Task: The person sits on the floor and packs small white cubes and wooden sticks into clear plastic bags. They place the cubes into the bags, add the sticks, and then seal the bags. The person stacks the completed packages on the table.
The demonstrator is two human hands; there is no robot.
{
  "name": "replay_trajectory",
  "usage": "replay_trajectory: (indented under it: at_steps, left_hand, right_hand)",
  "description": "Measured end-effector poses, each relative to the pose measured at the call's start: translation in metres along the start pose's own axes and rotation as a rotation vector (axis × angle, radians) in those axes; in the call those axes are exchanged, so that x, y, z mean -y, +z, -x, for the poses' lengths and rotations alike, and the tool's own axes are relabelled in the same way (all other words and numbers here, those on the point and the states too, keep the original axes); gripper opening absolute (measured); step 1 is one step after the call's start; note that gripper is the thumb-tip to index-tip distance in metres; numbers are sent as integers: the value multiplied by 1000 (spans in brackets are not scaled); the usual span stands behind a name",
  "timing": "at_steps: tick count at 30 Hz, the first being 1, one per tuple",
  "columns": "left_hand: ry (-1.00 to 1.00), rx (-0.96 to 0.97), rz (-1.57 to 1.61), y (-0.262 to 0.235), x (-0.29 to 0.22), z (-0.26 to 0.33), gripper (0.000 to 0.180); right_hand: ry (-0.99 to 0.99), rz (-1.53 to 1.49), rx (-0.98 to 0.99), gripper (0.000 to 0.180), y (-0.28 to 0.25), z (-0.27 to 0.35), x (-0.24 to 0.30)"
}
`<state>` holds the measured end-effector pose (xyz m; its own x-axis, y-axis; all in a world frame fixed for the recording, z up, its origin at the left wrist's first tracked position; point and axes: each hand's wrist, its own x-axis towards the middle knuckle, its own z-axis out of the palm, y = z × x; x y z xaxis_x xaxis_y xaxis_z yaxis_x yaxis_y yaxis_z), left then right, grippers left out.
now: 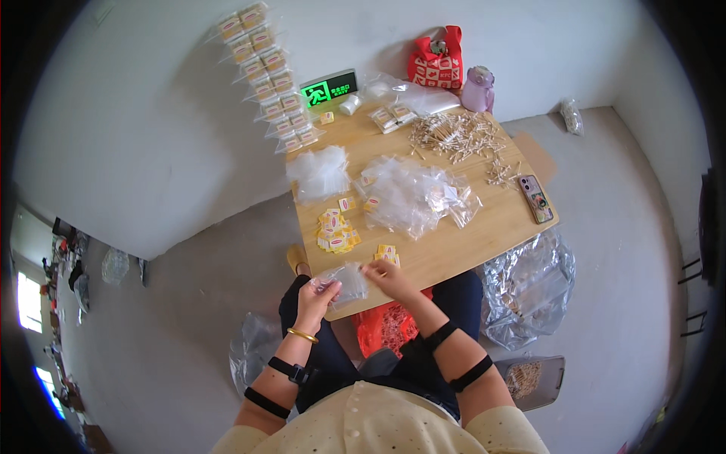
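Note:
Over the table's near edge, my left hand (321, 299) pinches a clear plastic bag (349, 287) by its left side. My right hand (392, 280) has its fingers pinched together at the upper right corner of that bag and appears to grip it. Just beyond the right hand lies a small pile of yellow-and-white cards (386, 251). A larger heap of the same cards (337, 231) is beyond the left hand. Farther back spreads a loose heap of clear bags (412, 198), with flatter clear bags (321, 172) to its left.
Cotton swabs (457, 138) are scattered at the back right of the table (461, 253), near a phone (535, 199). Behind stand a red bag (437, 64), a purple container (478, 89), a green sign (328, 89) and tall stacked packets (268, 79). A silver bag (529, 287) and bin (550, 386) sit right.

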<state>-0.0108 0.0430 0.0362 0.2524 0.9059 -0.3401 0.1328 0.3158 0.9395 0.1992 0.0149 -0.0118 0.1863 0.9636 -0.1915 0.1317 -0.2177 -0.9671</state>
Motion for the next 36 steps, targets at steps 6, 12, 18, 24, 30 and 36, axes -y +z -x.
replay_trajectory:
  at_steps: [6,12,18,24,30,36]
  left_hand:
    - [8,-82,30,-12,24,-8,24]
    - [557,-335,-658,-20,20,-6,28]
    - [637,132,-1370,8,48,4,79]
    - [621,171,-1316,4,71,-4,78]
    - [618,194,-1334,6,66,-5,80]
    - [600,187,-1338,1,72,-6,80]
  right_hand:
    - [17,113,73,35,23,10,-9]
    - [59,355,-36,35,22,1,-21]
    - [25,525,-109,34,18,-11,-6]
    - [-441,965,-162,44,-13,-71,47]
    - [-376,1334,-50,59,-5,-115,37]
    - [-444,1252,50,61,-16,-97,33]
